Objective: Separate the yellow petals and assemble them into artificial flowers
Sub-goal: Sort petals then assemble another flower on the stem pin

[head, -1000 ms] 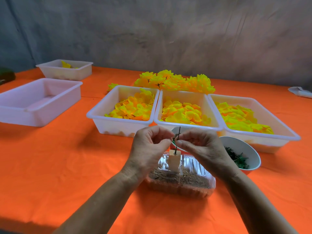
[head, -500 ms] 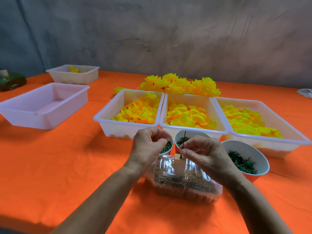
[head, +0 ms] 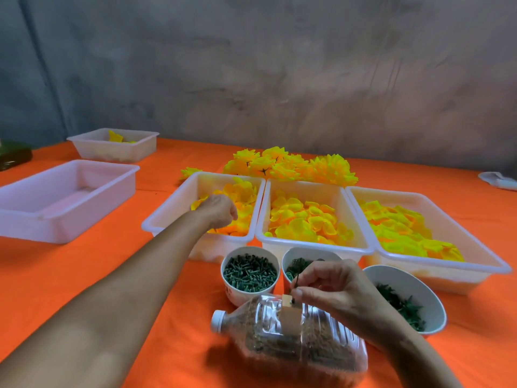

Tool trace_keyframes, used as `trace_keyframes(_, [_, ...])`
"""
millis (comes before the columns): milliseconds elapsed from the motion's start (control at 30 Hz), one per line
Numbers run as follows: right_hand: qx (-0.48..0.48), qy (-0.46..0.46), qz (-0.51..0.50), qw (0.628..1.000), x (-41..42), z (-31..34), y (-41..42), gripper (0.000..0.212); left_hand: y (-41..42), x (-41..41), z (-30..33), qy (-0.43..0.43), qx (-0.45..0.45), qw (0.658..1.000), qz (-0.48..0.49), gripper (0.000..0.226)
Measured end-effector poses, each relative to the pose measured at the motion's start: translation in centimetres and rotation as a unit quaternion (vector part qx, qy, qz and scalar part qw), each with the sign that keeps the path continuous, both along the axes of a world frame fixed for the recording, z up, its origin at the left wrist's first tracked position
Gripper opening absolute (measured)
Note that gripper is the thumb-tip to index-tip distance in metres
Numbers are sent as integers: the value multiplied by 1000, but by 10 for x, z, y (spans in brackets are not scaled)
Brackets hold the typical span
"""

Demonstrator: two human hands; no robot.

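In left petal tray [head: 167,217]: left hand [head: 216,211], grip unclear; right hand [head: 333,292] pinching stem [head: 296,284]; no legible txt.

Three petal trays stand side by side on the counter [head: 140,275]: left tray [head: 173,217], middle tray [head: 316,247], right tray [head: 447,271]. Assembled flowers [head: 291,165] lie behind them. Three cups [head: 249,273] stand before them, a bottle [head: 291,331] lying nearest. Two further trays [head: 56,197] sit far left.

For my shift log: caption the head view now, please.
Left hand reaches into the left petal tray while right hand pinches a thin stem above the bottle.
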State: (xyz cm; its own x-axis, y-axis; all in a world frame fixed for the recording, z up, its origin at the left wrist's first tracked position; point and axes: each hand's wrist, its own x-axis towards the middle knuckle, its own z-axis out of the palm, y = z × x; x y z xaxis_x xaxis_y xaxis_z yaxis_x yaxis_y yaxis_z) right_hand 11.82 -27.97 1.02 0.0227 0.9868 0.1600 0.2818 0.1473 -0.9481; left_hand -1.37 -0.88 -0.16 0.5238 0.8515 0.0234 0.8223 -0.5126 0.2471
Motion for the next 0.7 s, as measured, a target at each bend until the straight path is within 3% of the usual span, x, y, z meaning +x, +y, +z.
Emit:
trace_keyframes(167, [-16, -11, 6, 1000, 6, -1, 4, 12, 2, 20, -4, 174, -61, 983, -23, 36])
trace_keyframes(267, [-18, -1, 10, 1000, 7, -1, 5, 10, 9, 23, -11, 188, -54, 981, -16, 27])
trace_keyframes(400, [-21, -8, 21, 1000, 8, -3, 5, 13, 17, 14, -15, 104, -24, 994, -9, 29])
trace_keyframes(533, [-19, -4, 25, 1000, 7, -2, 4, 15, 20, 3, -10, -53, 49, 997, 22, 22])
trace_keyframes(700, [-18, -6, 24, 1000, 5, 0, 2, 17, 19, -10, -11, -100, 81, 991, 35, 25])
